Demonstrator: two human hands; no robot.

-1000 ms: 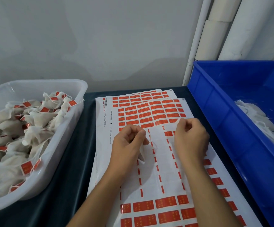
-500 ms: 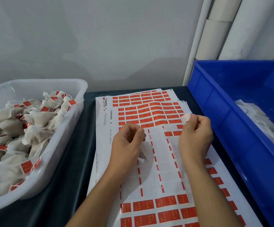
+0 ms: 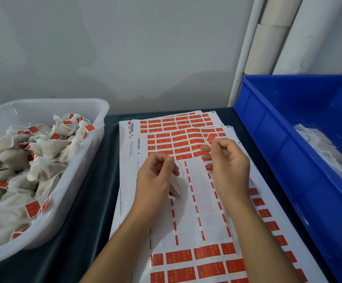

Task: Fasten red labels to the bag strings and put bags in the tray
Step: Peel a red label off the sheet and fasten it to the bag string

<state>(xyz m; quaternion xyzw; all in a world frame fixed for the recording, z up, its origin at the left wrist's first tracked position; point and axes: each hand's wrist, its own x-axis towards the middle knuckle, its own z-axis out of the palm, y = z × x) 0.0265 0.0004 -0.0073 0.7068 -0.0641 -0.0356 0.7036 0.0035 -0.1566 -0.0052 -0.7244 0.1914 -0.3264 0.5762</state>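
The right hand (image 3: 227,160) pinches a peeled red label (image 3: 209,139), up-right of the bag (image 3: 175,185) gripped by the left hand (image 3: 155,176); its string (image 3: 181,166) runs between.

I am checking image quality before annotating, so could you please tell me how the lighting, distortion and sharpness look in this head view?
Head view: soft, even light with only faint shadows on the wall; wide-angle bending shows on the blue bin and white tray rims; mild glare on the label sheet; the peeled label at the right hand is blurred, and the bag under the left hand is soft.
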